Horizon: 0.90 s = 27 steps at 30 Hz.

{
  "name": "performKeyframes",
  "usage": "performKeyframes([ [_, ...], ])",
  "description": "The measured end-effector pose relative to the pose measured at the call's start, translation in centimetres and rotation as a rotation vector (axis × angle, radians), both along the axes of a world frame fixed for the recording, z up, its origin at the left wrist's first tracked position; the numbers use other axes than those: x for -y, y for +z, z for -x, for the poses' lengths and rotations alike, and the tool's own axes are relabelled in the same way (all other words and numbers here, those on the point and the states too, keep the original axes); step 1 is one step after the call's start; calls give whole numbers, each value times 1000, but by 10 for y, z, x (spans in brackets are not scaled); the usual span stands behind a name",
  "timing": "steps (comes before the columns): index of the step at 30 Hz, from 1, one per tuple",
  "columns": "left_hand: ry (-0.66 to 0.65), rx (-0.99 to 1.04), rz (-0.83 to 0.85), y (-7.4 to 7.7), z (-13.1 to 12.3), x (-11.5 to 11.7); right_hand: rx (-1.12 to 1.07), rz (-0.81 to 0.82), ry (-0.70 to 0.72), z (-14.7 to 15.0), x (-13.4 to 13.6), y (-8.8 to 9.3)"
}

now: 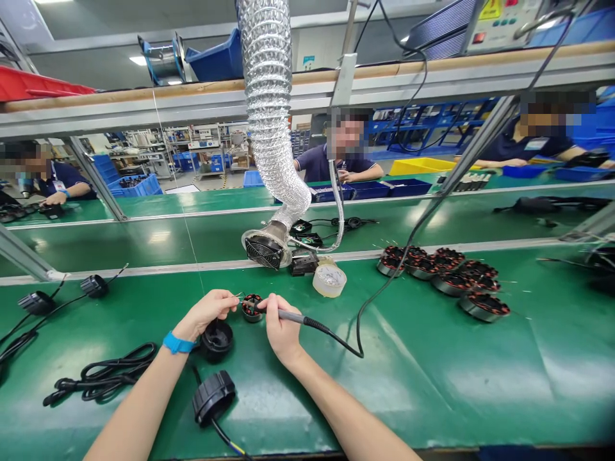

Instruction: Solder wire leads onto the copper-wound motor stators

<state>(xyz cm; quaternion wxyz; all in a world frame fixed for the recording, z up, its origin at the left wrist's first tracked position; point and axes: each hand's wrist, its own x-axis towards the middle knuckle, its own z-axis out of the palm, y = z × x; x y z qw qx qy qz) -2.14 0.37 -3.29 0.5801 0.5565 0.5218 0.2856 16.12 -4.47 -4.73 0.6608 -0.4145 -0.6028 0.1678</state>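
In my right hand (283, 330) is a soldering iron (291, 316), gripped like a pen, its tip pointing left over a small motor stator (252, 308) with copper windings. My left hand (216, 308), with a blue band at the wrist, pinches a thin wire (239, 296) at the stator's left side. Just below that hand stands a round black housing (217, 339), open side up. Nearer to me lies a ribbed black cap (214, 397) with a cable running from it. Whether the iron's tip touches the wire cannot be made out.
A fume duct (271, 115) with a fan mouth (263, 250) hangs beyond my hands. Beside it sits a tape roll (329, 280). Several stators (451, 282) stand at the right. A coiled cable (108, 372) and black caps (36, 302) lie left. Co-workers sit opposite.
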Motion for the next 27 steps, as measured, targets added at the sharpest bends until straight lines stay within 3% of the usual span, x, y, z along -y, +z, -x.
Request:
performKeyframes([
  [9,-2,-16,-34,-4,1,0,-31,71,19,2,-3,-4],
  [15,-15,-40,-48,0,-1,2,-186,196,40,3,-6,-8],
  [27,9,-43,-48,2,-2,3,-219,195,24,0,-11,-12],
])
